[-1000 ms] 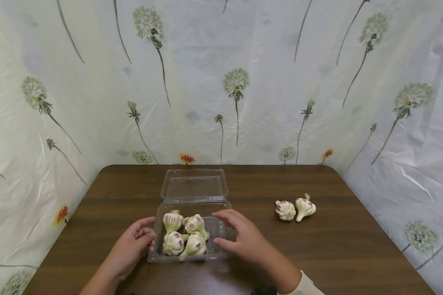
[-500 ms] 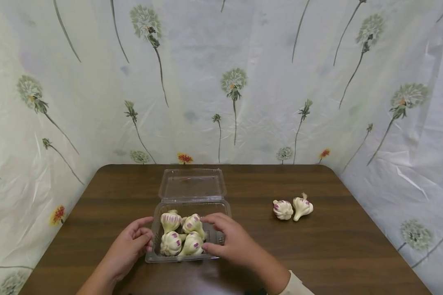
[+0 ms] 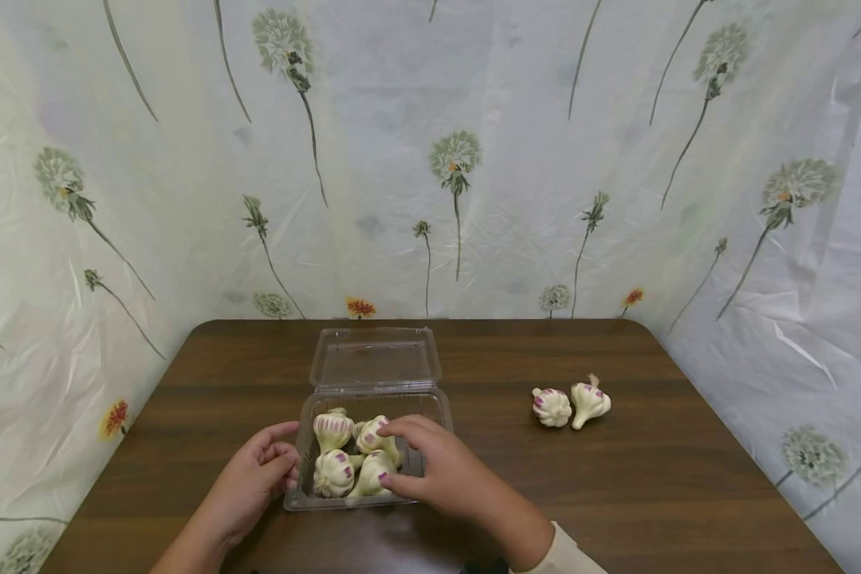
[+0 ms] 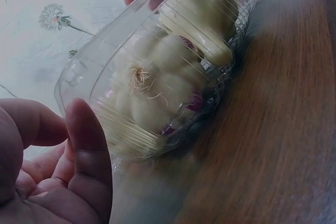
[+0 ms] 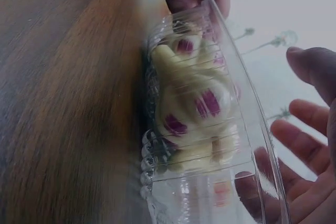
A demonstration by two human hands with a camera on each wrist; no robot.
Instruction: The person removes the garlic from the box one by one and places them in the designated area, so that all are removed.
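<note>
A clear hinged plastic container (image 3: 430,399) stands on the table with its lid raised at the back. Several garlic bulbs (image 3: 333,474), cream with purple patches, lie together in its left part. At the container's left rim, my left hand (image 3: 258,474) pinches the edge between thumb and fingers; the left wrist view shows the thumb (image 4: 86,140) right at that corner. My right hand (image 3: 438,462) reaches over the right side, thumb and fingers apart, fingertips right at the two right-hand bulbs. In the right wrist view its fingers (image 5: 302,140) are spread and relaxed beside the rim.
Two more garlic bulbs, one rounder (image 3: 551,407) and one with a long neck (image 3: 588,402), lie side by side on the right of the brown wooden table (image 3: 653,486). A flower-printed curtain (image 3: 373,159) closes off the back and sides.
My right hand has moved left, from the container's right part to over the right-hand bulbs. The left hand stays at the rim, and the bulbs keep their places.
</note>
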